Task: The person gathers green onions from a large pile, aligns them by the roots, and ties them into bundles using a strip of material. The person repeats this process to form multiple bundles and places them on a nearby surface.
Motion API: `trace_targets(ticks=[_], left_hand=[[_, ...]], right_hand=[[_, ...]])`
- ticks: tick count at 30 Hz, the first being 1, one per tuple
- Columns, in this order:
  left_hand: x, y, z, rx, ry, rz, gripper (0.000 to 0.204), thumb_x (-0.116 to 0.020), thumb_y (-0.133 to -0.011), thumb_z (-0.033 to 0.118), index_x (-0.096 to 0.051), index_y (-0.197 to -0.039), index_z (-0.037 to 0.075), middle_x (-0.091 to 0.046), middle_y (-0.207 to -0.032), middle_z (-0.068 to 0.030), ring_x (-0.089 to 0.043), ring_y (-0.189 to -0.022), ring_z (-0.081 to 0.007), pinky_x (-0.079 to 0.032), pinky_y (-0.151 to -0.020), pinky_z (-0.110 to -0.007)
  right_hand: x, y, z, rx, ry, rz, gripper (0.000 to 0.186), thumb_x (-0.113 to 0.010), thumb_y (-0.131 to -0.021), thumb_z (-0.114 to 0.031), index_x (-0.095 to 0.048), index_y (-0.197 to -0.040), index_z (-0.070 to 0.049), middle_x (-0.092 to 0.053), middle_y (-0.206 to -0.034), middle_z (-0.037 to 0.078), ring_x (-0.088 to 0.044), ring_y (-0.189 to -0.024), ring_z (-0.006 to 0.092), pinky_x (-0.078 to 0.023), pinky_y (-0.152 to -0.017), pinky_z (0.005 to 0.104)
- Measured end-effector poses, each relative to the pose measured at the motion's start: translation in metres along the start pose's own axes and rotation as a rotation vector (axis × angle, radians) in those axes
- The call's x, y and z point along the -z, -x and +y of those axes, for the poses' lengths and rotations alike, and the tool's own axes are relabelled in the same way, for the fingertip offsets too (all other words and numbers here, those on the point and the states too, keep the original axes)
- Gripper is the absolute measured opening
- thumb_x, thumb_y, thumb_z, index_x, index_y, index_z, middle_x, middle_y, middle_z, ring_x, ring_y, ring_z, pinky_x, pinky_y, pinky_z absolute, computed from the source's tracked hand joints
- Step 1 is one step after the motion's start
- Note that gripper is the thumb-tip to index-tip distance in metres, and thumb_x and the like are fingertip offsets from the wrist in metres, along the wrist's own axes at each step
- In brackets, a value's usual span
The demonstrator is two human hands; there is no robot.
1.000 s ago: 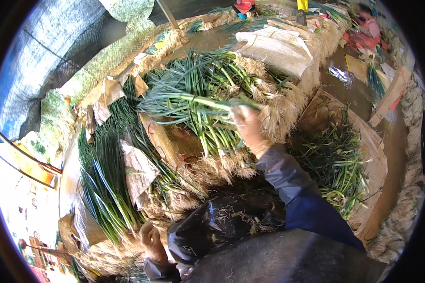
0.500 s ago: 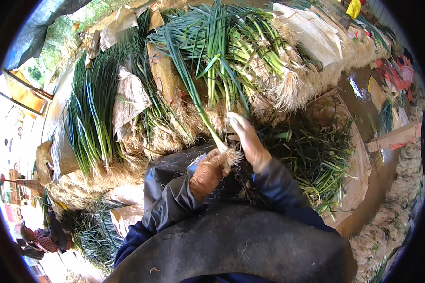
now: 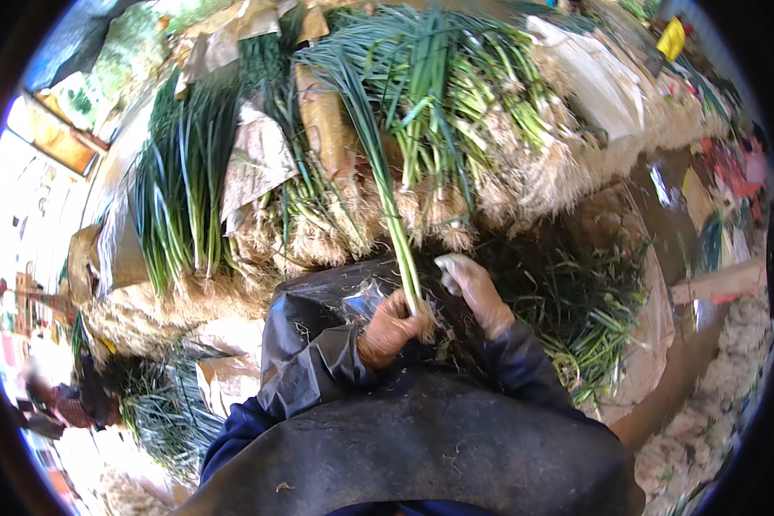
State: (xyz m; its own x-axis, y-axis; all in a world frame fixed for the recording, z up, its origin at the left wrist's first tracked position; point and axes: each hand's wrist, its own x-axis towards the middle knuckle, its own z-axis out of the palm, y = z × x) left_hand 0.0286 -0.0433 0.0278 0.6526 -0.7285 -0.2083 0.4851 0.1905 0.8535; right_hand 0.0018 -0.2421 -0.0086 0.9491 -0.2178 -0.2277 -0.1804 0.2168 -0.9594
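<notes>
By the left hand [image 3: 397, 327], the root end of the long green stalks [image 3: 401, 251] is pinched over the black sheet [image 3: 305, 303]. Whether anything is gripped by the curled right hand [image 3: 477, 297], over the sheet's right part, cannot be told. Beyond the sheet, the leaves [image 3: 359, 107] are seen across rooted bundles [image 3: 417, 142]; they could be snagged and torn by a sharp tug.

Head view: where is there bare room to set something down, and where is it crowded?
Mostly bare: the brown ground strip between the tan sheet and the pale stringy root heap. A narrow gap separates the right hand from the long green stalks in the left hand. Crowded: the piled green bunches and loose leaf heap.
</notes>
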Motion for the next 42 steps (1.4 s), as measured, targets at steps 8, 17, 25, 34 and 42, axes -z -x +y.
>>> trace_targets(ticks=[8,17,25,34,42], left_hand=[[0.001,0.011,-0.005,0.052,-0.025,-0.035,0.008,-0.069,-0.084,0.005,-0.061,-0.086,0.005,-0.062,-0.075,-0.0022,-0.055,-0.06,-0.01,-0.045,-0.054,-0.024],[0.028,0.01,-0.006,-0.136,0.352,0.049,0.009,-0.068,-0.088,0.008,-0.059,-0.092,0.006,-0.064,-0.077,-0.005,-0.058,-0.06,-0.0114,-0.046,-0.053,-0.024],[0.001,0.013,-0.004,0.189,-0.154,0.061,0.01,-0.064,-0.086,-0.001,-0.058,-0.081,0.005,-0.06,-0.068,-0.0019,-0.054,-0.055,-0.0096,-0.044,-0.049,-0.025],[0.01,0.014,0.005,0.045,-0.07,0.283,0.011,-0.062,-0.084,-0.002,-0.056,-0.078,0.006,-0.059,-0.065,-0.0018,-0.051,-0.052,-0.0084,-0.04,-0.045,-0.025],[-0.004,0.015,0.011,0.198,-0.931,0.002,0.016,-0.068,-0.076,0.01,-0.063,-0.088,0.0,-0.061,-0.069,-0.006,-0.055,-0.064,-0.0137,-0.048,-0.061,-0.033]], right_hand=[[-0.047,-0.047,-0.049,0.032,-0.537,-0.077,0.032,-0.052,-0.102,-0.03,-0.068,-0.104,-0.003,-0.06,-0.072,-0.001,-0.051,-0.053,0.0068,-0.044,-0.047,0.0218],[0.056,0.049,0.052,-0.136,1.227,0.121,0.03,-0.07,-0.083,-0.024,-0.065,-0.106,-0.006,-0.067,-0.088,0.012,-0.063,-0.078,0.033,-0.05,-0.071,0.0373],[-0.035,-0.009,0.004,0.233,-0.133,-0.119,0.03,-0.056,-0.101,-0.026,-0.064,-0.114,-0.002,-0.068,-0.099,0.006,-0.063,-0.089,0.0141,-0.051,-0.078,0.031],[0.001,0.042,0.028,0.444,1.113,-0.064,0.033,-0.052,-0.1,-0.028,-0.068,-0.083,-0.005,-0.062,-0.066,0.012,-0.062,-0.06,0.0318,-0.049,-0.056,0.0374],[-0.029,-0.025,-0.026,0.155,0.048,-0.146,0.027,-0.055,-0.101,-0.023,-0.066,-0.11,0.0,-0.064,-0.081,0.002,-0.057,-0.065,0.0096,-0.047,-0.059,0.0247]])
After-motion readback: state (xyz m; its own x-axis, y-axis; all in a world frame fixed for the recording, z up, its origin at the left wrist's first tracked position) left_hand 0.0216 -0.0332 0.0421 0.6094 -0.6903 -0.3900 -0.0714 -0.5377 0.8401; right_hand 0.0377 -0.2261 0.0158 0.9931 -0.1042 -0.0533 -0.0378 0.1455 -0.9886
